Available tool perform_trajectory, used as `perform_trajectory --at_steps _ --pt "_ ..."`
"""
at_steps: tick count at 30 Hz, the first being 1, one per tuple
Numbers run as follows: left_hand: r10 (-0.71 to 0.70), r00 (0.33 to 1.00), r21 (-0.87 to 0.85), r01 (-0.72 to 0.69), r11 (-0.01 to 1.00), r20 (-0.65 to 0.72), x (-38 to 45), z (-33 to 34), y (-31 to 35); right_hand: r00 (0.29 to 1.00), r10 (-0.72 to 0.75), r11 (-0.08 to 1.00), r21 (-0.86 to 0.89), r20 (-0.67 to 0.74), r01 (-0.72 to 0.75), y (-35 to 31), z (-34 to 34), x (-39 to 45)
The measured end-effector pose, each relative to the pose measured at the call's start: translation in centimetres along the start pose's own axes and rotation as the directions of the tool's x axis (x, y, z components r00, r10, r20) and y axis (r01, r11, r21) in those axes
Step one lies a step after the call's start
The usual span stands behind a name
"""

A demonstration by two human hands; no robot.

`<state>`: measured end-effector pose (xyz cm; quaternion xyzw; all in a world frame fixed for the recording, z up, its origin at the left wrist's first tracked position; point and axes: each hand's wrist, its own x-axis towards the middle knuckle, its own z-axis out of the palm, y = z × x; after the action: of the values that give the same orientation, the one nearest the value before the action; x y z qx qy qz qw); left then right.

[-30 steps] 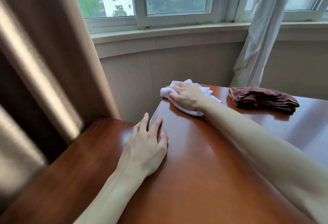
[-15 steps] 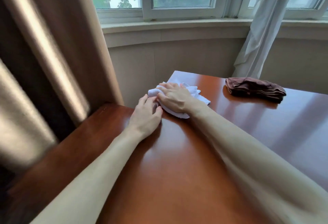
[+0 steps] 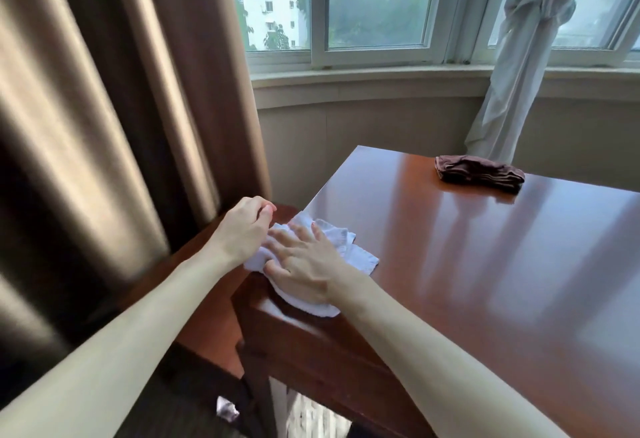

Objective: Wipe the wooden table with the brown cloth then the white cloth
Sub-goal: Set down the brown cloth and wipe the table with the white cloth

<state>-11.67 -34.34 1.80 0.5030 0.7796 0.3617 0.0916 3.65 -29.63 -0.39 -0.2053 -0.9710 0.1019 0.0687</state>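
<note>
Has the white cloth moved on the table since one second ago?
Yes. The white cloth moved toward the person along the table's left edge, away from the far corner and the brown cloth.

Brown curtain [image 3: 114, 108] — knotted white curtain [image 3: 519, 56].

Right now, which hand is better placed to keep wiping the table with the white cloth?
Right hand: it lies flat on the white cloth at the table's left edge. The left hand is curled beside the cloth, off that edge.
</note>
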Motion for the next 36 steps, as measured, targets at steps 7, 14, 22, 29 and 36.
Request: perform_trajectory --at_steps 7,14,22,29,36 --pt "0.013 1.0 -0.032 -0.012 0.999 0.012 -4.9 -0.4 -0.4 0.972 -0.226 0.974 -0.026 -0.057 0.225 -5.1 0.8 -7.4" --pt "-0.027 1.0 -0.021 0.027 0.999 -0.006 -9.6 -2.6 -5.0 0.954 0.299 0.954 -0.002 0.006 -0.299 0.1 -1.5 -3.5" --pt "-0.112 0.994 -0.081 0.113 0.99 0.011 -7.9 -1.3 -5.2 0.902 0.409 0.91 -0.018 -0.137 -0.415 -3.7 1.5 -1.7" --pt "0.01 0.999 -0.057 -0.008 0.998 0.032 -5.5 -0.8 -3.6 0.936 0.306 0.946 -0.054 -0.173 -0.32 -6.1 3.5 -3.4" --pt "0.05 0.994 0.066 -0.057 0.996 0.098 -4.1 -0.9 -2.1 0.864 0.478 0.876 0.015 -0.158 -0.482 -0.8 1.4 0.3"
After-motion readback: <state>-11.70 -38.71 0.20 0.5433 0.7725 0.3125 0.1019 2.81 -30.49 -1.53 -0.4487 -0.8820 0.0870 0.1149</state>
